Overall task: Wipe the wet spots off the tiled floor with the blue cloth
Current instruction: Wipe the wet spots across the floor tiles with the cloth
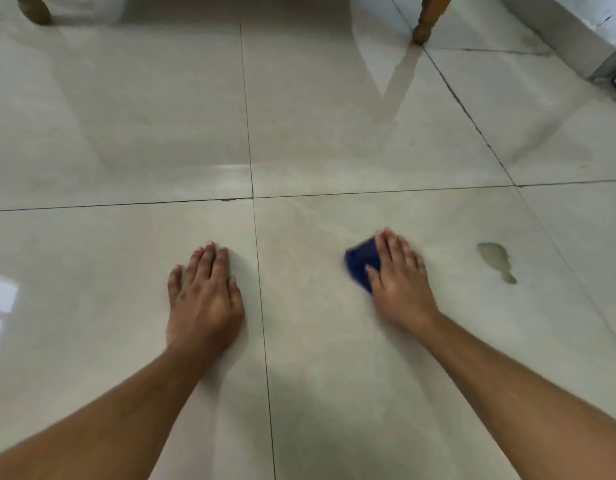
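From the head view, you look down on a pale tiled floor crossed by dark grout lines that meet just above the middle of the frame.

Your left hand lies at lower centre-left, palm down on the tile, fingers straight and close together, holding nothing. It sits just left of the vertical grout line.

Your right hand is right of centre, pressing flat on the blue cloth. The fingers are stretched out over the cloth rather than curled round it; the cloth shows as a dark blue bunch poking out from under the hand on its left side. Both hand and cloth are slightly blurred. The two hands are well apart, one on each side of the vertical grout line.

To the right of your right hand, in the right-middle of the frame, one wet spot remains on the same tile, a greyish patch with a narrow tail running down to the right. It is near the hand but not touched by the cloth.

At the top of the frame, one wooden furniture leg stands upper right and another wooden leg upper left. A grey skirting runs along the upper right corner. A bright window reflection shines at the left edge.
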